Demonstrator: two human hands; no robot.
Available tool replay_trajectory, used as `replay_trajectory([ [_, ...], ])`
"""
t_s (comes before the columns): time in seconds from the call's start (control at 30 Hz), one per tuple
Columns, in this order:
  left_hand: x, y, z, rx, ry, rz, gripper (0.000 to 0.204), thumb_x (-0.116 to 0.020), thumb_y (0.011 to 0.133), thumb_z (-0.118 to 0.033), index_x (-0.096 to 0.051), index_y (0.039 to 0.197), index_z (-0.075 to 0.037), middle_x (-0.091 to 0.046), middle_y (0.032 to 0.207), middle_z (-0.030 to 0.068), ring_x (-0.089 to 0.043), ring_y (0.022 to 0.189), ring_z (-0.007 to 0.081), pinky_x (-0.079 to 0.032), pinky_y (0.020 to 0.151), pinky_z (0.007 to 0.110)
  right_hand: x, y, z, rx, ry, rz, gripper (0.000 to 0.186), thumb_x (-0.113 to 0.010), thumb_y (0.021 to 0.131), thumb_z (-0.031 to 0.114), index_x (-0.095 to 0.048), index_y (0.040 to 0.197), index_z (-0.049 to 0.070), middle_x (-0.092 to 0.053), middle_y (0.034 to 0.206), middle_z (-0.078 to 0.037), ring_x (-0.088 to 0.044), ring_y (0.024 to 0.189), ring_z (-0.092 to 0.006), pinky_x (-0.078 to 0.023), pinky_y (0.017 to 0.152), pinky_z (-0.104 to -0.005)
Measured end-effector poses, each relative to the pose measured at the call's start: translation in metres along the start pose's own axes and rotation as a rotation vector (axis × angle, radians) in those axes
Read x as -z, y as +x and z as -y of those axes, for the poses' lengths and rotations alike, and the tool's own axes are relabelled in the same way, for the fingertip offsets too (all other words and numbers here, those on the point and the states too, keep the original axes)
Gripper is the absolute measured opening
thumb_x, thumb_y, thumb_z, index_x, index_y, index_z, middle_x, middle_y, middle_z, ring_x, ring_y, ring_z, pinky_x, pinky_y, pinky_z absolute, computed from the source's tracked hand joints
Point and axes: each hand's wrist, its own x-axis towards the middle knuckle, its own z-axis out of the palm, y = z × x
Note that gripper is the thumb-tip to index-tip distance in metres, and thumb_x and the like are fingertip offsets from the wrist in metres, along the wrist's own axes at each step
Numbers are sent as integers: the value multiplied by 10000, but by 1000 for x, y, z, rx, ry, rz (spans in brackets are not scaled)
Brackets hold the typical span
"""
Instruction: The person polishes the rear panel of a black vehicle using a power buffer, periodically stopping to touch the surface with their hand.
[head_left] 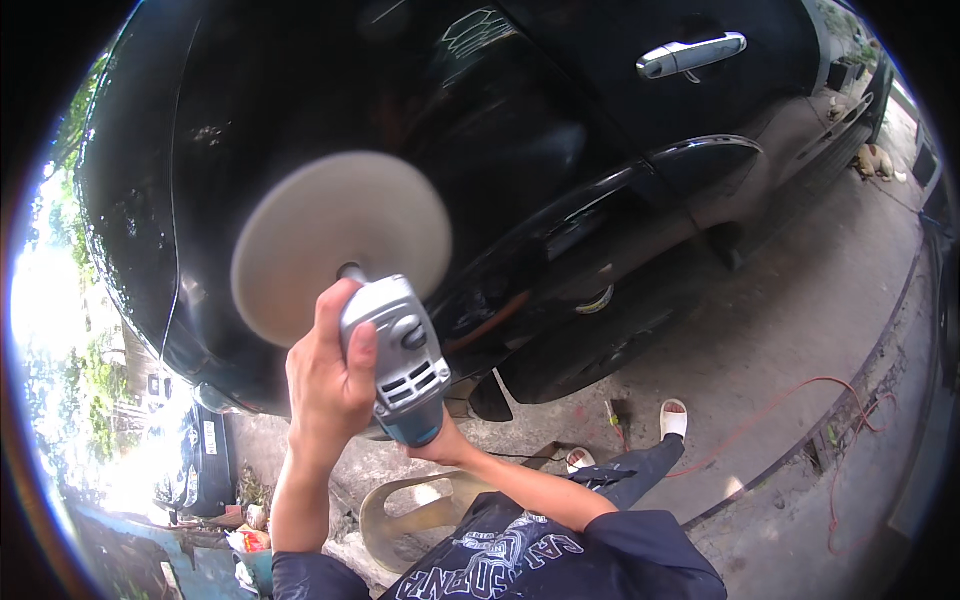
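Note:
My left hand (330, 365) is wrapped round the silver gear head of a polisher (400, 350), with the thumb along its side. Lower down, my right hand (442, 445) grips the teal body, its fingers partly hidden behind the tool. A large, pale round buffing pad (345, 220) sits on the polisher's spindle. Its surface is smeared as if spinning, and it lies against or very near the glossy black side panel of a car (500, 190); exact contact cannot be made out. To the right of the pad are the car's wheel arch and a chrome door handle (690, 55).
A beige plastic stool or chair (385, 535) stands close by my legs. An orange cord (770, 395) runs over the concrete at the right. An animal (874, 162) lies farther off beside the car. Another dark vehicle (200, 455) and a filled bucket (258, 568) are at the left.

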Motion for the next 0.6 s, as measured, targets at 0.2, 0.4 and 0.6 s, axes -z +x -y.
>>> replay_trajectory([
  [0.2, 1, 12, -22, -17, 32, -6, 437, -491, 1011, -444, -530, 1300, -119, -709, 959, 204, -709, 873, 400, -542, 759, 430, -1, 5, 11, -25, 47, 3, 983, -827, 644, 11, -283, 1459, 87, -533, 1278, -68, -542, 1146, -147, -449, 988, -335],
  [0.4, -30, 80, -92, -199, 76, 88, 391, -472, 1019, -395, -521, 1279, -107, -706, 883, 227, -695, 832, 428, -534, 729, 472, 25, 7, 76, 69, 11, -132, 465, -815, 729, -10, -603, 1141, 35, -663, 977, -24, -642, 866, -108, -533, 817, -300],
  [0.6, -30, 91, -109, -131, 59, 117, 390, -467, 1022, -403, -503, 1288, -121, -703, 864, 230, -691, 827, 435, -534, 716, 479, 43, 1, 94, -17, 120, -104, 539, -803, 732, -32, -567, 1213, 28, -619, 1068, -20, -599, 952, -105, -508, 856, -287],
])
